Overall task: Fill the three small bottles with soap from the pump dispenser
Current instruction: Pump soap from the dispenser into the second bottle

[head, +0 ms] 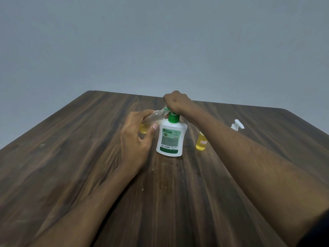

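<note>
Pump dispenser (171, 138) stands upright at frame centre on the wooden desk (71, 157). Right hand (175, 102) sits on top of its green pump head, fingers curled over it. Left hand (137, 138) holds a small bottle (151, 121) tilted, mouth against the nozzle, part-filled with yellow soap. A second filled bottle (201, 143) stands right of the dispenser; a loose white pump cap (237, 125) lies behind it.
</note>
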A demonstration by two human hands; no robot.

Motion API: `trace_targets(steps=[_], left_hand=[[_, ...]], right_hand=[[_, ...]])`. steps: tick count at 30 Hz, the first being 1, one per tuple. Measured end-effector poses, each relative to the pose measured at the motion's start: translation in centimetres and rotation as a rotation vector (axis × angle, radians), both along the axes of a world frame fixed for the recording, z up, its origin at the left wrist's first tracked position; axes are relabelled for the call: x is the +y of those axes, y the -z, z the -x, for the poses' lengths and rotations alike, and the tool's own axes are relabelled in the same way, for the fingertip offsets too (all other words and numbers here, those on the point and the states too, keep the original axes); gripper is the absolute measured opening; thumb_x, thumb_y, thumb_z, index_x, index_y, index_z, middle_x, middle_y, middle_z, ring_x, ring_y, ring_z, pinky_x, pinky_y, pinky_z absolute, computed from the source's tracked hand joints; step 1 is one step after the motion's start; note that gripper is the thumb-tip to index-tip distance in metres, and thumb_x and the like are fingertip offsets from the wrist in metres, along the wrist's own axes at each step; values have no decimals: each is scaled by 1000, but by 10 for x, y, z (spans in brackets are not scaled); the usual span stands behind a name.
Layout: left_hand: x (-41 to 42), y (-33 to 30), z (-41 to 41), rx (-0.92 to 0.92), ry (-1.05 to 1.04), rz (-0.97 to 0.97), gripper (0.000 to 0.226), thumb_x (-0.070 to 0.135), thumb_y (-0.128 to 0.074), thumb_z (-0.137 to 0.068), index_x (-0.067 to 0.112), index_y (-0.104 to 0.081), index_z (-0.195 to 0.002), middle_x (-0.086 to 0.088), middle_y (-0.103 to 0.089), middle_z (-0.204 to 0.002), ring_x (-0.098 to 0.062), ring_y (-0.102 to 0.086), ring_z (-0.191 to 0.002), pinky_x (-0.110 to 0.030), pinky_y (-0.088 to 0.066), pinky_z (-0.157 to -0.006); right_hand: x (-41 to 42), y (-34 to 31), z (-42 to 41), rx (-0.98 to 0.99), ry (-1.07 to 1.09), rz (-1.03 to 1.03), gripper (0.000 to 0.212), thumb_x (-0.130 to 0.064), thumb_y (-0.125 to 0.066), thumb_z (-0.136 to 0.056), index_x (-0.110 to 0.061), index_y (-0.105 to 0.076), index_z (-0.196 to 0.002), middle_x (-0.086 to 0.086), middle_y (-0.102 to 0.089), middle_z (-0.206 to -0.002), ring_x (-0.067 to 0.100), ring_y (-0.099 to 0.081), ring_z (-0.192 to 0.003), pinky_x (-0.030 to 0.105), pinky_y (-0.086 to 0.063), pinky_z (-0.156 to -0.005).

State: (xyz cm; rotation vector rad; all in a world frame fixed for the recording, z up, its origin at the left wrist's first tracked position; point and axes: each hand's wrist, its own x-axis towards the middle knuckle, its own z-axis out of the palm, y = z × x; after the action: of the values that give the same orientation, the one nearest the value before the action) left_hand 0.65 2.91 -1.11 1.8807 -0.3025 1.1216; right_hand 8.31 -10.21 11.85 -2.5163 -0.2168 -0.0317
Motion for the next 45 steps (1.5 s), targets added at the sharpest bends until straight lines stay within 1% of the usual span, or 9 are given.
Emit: trace_targets(steps=[3,8,20,25,31,34,37,40,45], left_hand=[[-1,-3,2,-20,-11,15,28,8,-76,-98,12,-72,-126,2,-68,-115,-2,-63,-104,-14,-46,-83],[0,-1,-1,-2,13,6,29,19,-70,-99,13,-72,-127,2,-68,-116,-3,-63,-106,-16,-48,-84],[-1,-2,0,-12,1,20,29,20,-70,-98,13,-72,-126,3,-68,-116,-3,-63,-105,-16,-47,-83],[0,0,-2,-4,8,7,29,20,-70,-98,13,-72,-126,4,-68,-115,-3,-63,-104,-17,-48,-82],[-1,-3,1,-17,-6,5,29,19,-70,-98,11,-72,-126,2,-68,-115,-2,-62,-105,-11,-44,-84],[0,-1,-1,1,6,2,29,21,-70,-99,12,-72,-126,3,-68,-115,-3,-63,-104,-14,-46,-82],[-1,-3,1,-22,-6,9,27,19,-72,-100,12,-72,-126,4,-68,-114,-2,-63,-104,-12,-45,-82],[-1,-2,0,-19,-14,9,28,18,-71,-98,12,-72,-126,3,-68,-114,-1,-62,-104,-11,-44,-82],[-1,-1,1,-14,-5,8,28,20,-70,-99,13,-71,-126,5,-67,-114,-1,-62,-103,-12,-46,-80]], right_hand=[[1,-3,-3,-28,16,-47,20,-24,-39,-97,-9,-52,-95,6,-54,-88,21,-48,-76,30,-34,-60],[0,4,-5,-2,11,-34,26,-22,-38,-99,-13,-43,-75,5,-49,-80,20,-41,-68,31,-29,-56],[1,-2,-7,-46,10,-13,21,-25,-38,-99,-10,-51,-94,9,-56,-96,27,-51,-85,33,-37,-69],[-1,5,-9,-13,-7,1,24,-22,-38,-99,-12,-47,-79,7,-52,-86,27,-47,-84,32,-33,-62],[2,4,-17,-78,36,-22,22,-30,-38,-95,-15,-48,-82,6,-58,-90,28,-54,-87,37,-42,-76],[2,10,-18,-31,16,18,24,-25,-38,-97,-14,-46,-78,5,-52,-83,26,-50,-81,31,-38,-66],[4,4,-20,-80,41,38,22,-31,-38,-94,-18,-44,-77,4,-54,-85,24,-52,-81,39,-45,-79],[4,6,-20,-105,49,33,22,-29,-38,-95,-17,-42,-77,4,-51,-82,22,-49,-77,35,-40,-70],[3,5,-18,-80,45,55,21,-31,-37,-93,-15,-47,-84,4,-52,-84,27,-53,-84,40,-46,-84]])
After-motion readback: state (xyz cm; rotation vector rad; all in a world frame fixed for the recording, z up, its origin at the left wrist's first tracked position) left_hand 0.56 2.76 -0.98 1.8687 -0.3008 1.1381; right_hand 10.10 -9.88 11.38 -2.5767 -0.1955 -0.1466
